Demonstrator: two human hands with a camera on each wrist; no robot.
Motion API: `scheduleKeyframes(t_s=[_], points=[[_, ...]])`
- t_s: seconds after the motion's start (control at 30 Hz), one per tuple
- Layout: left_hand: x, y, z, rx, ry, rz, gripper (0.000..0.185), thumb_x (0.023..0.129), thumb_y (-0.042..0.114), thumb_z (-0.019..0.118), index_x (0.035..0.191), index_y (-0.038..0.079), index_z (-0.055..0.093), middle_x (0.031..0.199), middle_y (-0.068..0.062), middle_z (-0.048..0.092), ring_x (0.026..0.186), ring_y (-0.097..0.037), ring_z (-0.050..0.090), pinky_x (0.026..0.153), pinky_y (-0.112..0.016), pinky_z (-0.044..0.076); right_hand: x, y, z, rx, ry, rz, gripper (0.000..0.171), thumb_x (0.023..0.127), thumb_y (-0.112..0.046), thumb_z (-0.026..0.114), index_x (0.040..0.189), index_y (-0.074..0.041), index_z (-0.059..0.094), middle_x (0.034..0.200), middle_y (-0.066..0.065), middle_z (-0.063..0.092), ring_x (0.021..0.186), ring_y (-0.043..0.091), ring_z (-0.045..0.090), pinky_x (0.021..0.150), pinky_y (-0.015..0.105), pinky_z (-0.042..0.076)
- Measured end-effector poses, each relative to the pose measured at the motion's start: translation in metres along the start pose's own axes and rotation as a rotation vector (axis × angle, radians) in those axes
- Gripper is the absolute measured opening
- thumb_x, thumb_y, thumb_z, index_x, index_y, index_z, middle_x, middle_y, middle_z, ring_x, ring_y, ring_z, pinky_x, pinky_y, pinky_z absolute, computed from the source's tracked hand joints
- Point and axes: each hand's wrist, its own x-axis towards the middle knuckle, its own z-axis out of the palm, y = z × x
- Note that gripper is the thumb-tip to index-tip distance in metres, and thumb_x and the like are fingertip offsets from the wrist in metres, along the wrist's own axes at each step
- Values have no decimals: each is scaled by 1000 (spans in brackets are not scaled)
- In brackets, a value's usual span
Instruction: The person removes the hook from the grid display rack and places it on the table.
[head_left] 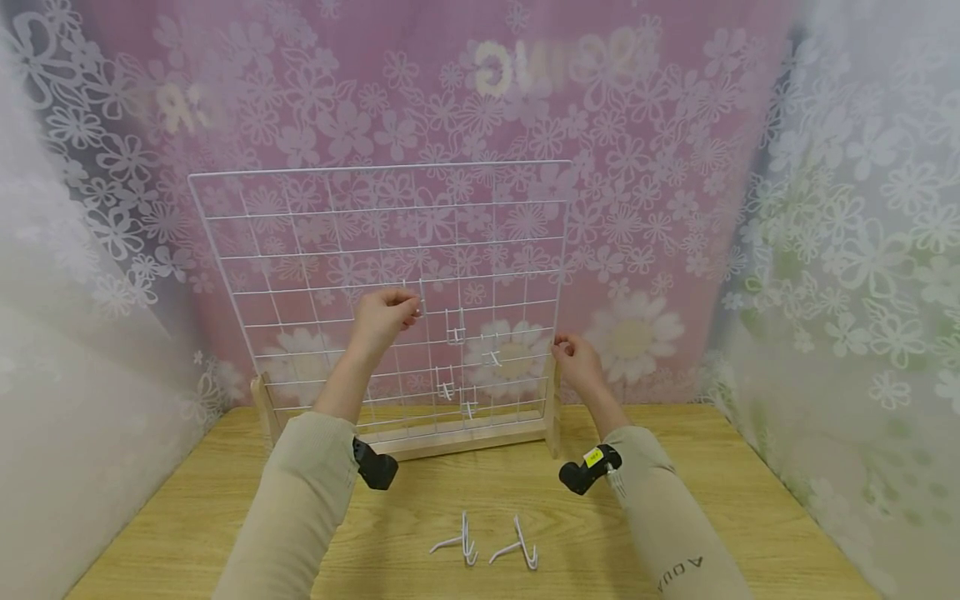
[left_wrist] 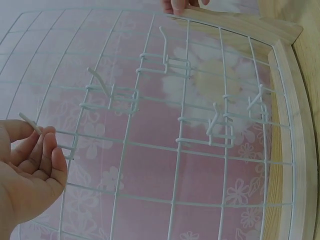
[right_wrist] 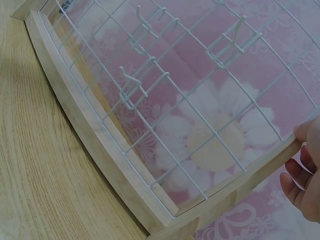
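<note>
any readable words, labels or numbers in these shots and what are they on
"AUO A", as it reads from the head view, upside down: on the right sleeve, near the bottom edge.
Large pale letters on the pink backdrop, seen reversed through the floral lace: too blurred to read.
Yellow tag on the right wrist camera: print too small to read.
Wire grid, wooden frame and hooks: no text.

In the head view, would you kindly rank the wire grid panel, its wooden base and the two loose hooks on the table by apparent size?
1. Wire grid panel, plainly the largest.
2. Wooden base.
3. Left loose hook and right loose hook: they look alike, so unranked; being nearest the camera may also enlarge them.
</note>
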Motion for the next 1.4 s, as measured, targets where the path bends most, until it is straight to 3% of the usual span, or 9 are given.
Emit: scheduleKeyframes(t_s=[0.1, 0.37, 0.53, 0.73, 0.9, 1.2, 1.4], points=[[0, 1, 0, -17, 10, -17, 24, 92, 12, 56, 107, -6, 62, 90, -11, 61, 86, -28, 59, 74, -26, 49, -1, -1, 0, 2, -2, 0, 19, 96, -14, 50, 110, -2, 55, 95, 17, 50, 82, 28, 44, 68, 37, 37], [-1, 5, -1, -67, 27, -30, 25, 92, 10, 57, 107, -9, 61, 89, -11, 61, 74, -13, 55, 70, -21, 47, -1, -1, 0, 9, -9, 4, 21, 96, -14, 49, 112, -1, 55, 88, 13, 47, 73, 24, 42, 60, 32, 34], [-1, 6, -2, -82, 33, -37, 25, 91, 10, 57, 108, -8, 61, 97, -21, 60, 72, -11, 54, 69, -21, 47, 0, 0, 0, 22, -13, -8, 23, 97, -14, 48, 114, 0, 54, 93, 16, 49, 76, 25, 42, 62, 33, 35], [-2, 8, -2, -84, 30, -23, 24, 91, 9, 58, 107, -8, 61, 90, -15, 60, 71, -10, 54, 70, -22, 47, -1, 1, 0, 11, -9, -10, 22, 97, -14, 48, 112, -1, 54, 94, 17, 50, 77, 27, 43, 63, 34, 35], [-5, 12, -2, -78, 10, -9, 24, 91, 8, 58, 108, -8, 61, 95, -20, 60, 72, -11, 54, 72, -23, 48, 0, 1, 0, 7, -10, -11, 21, 96, -15, 49, 112, -1, 54, 88, 14, 48, 72, 24, 42, 60, 32, 34], [-11, 15, -2, -86, -24, 27, 23, 89, 6, 59, 106, -10, 61, 81, -5, 60, 73, -13, 55, 70, -21, 48, -2, 1, -1, 27, -12, -16, 22, 96, -13, 49, 112, 1, 54, 86, 13, 47, 72, 24, 41, 59, 31, 34], [-16, 11, -3, -116, -55, 33, 22, 88, 2, 59, 106, -12, 59, 84, -6, 60, 74, -15, 55, 69, -21, 48, -2, 0, -1, 22, -11, -17, 22, 96, -13, 49, 112, 1, 54, 85, 13, 47, 72, 24, 42, 59, 31, 34]])
